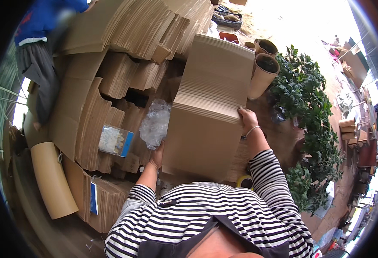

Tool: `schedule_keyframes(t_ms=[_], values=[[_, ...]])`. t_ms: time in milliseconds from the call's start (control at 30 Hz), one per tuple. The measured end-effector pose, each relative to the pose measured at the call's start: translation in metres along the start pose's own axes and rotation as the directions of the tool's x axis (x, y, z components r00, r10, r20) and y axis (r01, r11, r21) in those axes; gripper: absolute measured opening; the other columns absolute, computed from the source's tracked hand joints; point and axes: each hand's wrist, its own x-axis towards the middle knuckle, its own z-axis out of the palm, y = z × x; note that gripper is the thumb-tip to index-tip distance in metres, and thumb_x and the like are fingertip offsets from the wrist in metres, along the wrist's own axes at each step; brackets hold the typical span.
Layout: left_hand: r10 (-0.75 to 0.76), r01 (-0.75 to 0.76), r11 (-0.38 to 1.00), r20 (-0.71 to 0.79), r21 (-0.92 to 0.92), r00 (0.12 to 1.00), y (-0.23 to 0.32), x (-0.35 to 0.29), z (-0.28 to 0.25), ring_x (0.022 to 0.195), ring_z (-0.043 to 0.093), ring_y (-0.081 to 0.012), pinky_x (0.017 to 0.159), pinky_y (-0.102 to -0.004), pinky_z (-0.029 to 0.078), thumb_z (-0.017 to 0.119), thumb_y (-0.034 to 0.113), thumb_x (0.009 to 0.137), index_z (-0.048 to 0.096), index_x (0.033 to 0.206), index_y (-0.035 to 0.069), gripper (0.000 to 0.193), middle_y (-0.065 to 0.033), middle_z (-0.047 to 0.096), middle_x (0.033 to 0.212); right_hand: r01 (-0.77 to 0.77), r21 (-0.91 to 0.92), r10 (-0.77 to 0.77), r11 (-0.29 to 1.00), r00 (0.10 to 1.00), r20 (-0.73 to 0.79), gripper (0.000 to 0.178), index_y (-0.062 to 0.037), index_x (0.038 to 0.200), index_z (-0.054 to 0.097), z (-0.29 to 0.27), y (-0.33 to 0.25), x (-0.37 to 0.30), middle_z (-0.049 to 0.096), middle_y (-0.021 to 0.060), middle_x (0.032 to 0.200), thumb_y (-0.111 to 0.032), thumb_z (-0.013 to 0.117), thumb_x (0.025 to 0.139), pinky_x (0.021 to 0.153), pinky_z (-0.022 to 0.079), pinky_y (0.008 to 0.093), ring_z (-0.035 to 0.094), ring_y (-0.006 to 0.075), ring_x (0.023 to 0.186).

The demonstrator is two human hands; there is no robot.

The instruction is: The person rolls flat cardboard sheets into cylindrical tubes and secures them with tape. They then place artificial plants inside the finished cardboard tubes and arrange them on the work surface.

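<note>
A fanned stack of flat brown cardboard sheets (202, 142) lies in front of me, its far sheets stepped one behind another. On its right edge my right hand (248, 119) is closed, with a bracelet at the wrist. My left hand (156, 156) grips the lower left edge, its fingertips partly hidden by the cardboard. A crumpled clear plastic bag (155, 124) rests just beyond my left hand. To the left of it is a clear packet with a blue edge (116, 141), on top of bundled cardboard.
Tall piles of folded cardboard (141, 32) fill the left and far left. Cardboard tubes (264, 75) stand beyond my right hand, and another large tube (53, 180) leans at the left. Leafy green plants (307, 107) line the right. A person in blue (51, 21) stands at the far left.
</note>
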Motion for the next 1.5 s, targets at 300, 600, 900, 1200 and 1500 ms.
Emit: schedule_keyframes(t_ms=[300,600,900,1200,1500], values=[[0.132,-0.134,0.921,0.030,0.365,0.991,-0.007,0.044,-0.003,0.100,0.067,-0.0171,0.090,-0.0337,0.052,0.069,0.018,0.095,0.062,0.123,-0.002,0.035,-0.0100,0.072,0.112,0.022,-0.029,-0.022,0.999,1.000,0.015,0.030,-0.0046,0.106,0.065,0.002,0.103,-0.007,0.061,0.0087,0.080,-0.032,0.069,0.093,0.058,0.049,0.0378,0.058,0.0215,0.064],[-0.185,0.243,0.856,-0.167,0.456,0.968,-0.050,0.137,0.035,0.106,0.067,-0.0366,0.091,-0.0443,0.051,0.068,0.024,0.091,0.062,0.122,0.003,0.037,-0.0241,0.069,0.114,-0.601,0.120,0.584,0.790,0.798,0.149,0.044,-0.0062,0.132,0.056,-0.010,0.215,-0.159,0.068,0.0073,0.109,-0.014,0.071,0.092,0.073,0.058,0.0438,0.067,0.0244,0.095],[0.215,-0.062,-0.068,0.075,0.996,0.974,0.049,0.238,0.056,0.145,0.034,-0.0387,0.117,-0.0510,0.031,0.051,0.026,0.098,0.067,0.121,0.014,0.031,-0.0170,0.033,0.159,-0.424,-0.010,0.419,0.906,0.899,-0.128,0.033,0.0006,0.120,0.066,-0.016,0.185,-0.204,0.071,0.0027,0.104,-0.009,0.071,0.089,0.079,0.048,0.0276,0.062,0.0134,0.090],[0.498,0.162,0.322,-0.312,0.933,0.809,0.038,0.330,-0.005,0.115,0.053,-0.0386,0.100,-0.0436,0.046,0.070,0.019,0.081,0.046,0.126,0.006,0.052,-0.0182,0.050,0.121,-0.448,-0.099,0.425,0.889,0.885,-0.190,0.032,0.0001,0.119,0.067,-0.031,0.215,-0.244,0.069,0.0014,0.100,-0.019,0.071,0.093,0.076,0.047,0.0260,0.060,0.0119,0.085],[0.223,-0.066,0.957,-0.571,0.283,0.790,0.055,0.380,-0.003,0.090,0.069,-0.0287,0.083,-0.0415,0.055,0.075,0.014,0.080,0.062,0.106,0.001,0.032,-0.0123,0.072,0.096,-0.786,0.057,0.786,0.616,0.608,-0.110,0.038,-0.0028,0.126,0.059,-0.015,0.192,-0.296,0.069,0.0091,0.100,-0.016,0.069,0.092,0.068,0.063,0.0401,0.069,0.0239,0.087]])
